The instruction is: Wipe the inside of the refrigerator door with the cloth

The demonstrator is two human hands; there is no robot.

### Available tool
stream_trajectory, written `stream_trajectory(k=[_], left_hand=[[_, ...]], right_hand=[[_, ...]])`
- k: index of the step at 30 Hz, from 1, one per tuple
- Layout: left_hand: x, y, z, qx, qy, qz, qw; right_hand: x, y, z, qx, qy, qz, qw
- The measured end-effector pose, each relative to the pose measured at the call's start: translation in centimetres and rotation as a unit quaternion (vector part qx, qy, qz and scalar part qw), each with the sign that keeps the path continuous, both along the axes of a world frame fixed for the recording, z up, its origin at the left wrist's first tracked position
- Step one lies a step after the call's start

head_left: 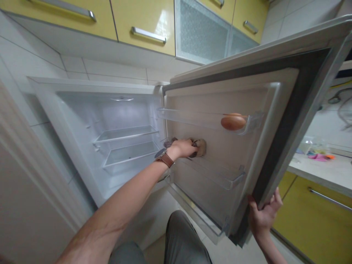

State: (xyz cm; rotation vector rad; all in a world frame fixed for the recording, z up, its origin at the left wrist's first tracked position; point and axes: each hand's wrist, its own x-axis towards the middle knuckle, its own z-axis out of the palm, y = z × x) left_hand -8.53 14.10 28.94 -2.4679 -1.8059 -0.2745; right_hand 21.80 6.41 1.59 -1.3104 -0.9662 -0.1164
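My left hand [184, 147], with a watch [165, 158] on its wrist, reaches to the middle rack [220, 176] on the inside of the open fridge door [209, 91]. Its fingers are closed over a beige and dark brown lump [202, 147], whose kind I cannot make out. Another dark lump [173, 140] shows just behind the wrist. At the lower right, my right hand [265, 214] grips the outer edge of the door, thumb on the inner side. An orange-brown, smooth oval thing [233, 121] rests in the upper door rack [189, 116].
Left of the door are the fridge's lit interior and its glass shelves [129, 132]. Yellow cabinets [145, 22] hang above. To the right, a white counter [324, 170] bears colourful small items [321, 157]. My knees [184, 234] are close below the door.
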Motion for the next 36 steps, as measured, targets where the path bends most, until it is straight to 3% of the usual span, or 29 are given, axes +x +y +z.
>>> stream_trajectory(k=[4, 8, 13, 24, 36], left_hand=[[-2.9, 2.0, -0.4, 0.001, 0.005, 0.051, 0.999], [-4.0, 3.3, -1.0, 0.017, 0.011, 0.069, 0.997], [-4.3, 3.7, -1.7, 0.029, 0.046, 0.038, 0.998], [-4.0, 3.3, -1.8, 0.044, 0.037, 0.059, 0.997], [-3.9, 3.8, -2.1, 0.050, 0.031, 0.061, 0.996]], right_hand=[[0.0, 0.0, 0.1, 0.006, -0.005, -0.005, 1.000], [-0.1, -0.1, 0.2, 0.018, -0.007, -0.006, 1.000], [-0.1, -0.2, 0.2, 0.016, -0.001, -0.002, 1.000], [0.3, 0.1, 0.4, -0.025, 0.016, -0.026, 0.999], [0.8, 0.8, 0.2, 0.017, -0.019, -0.009, 1.000]])
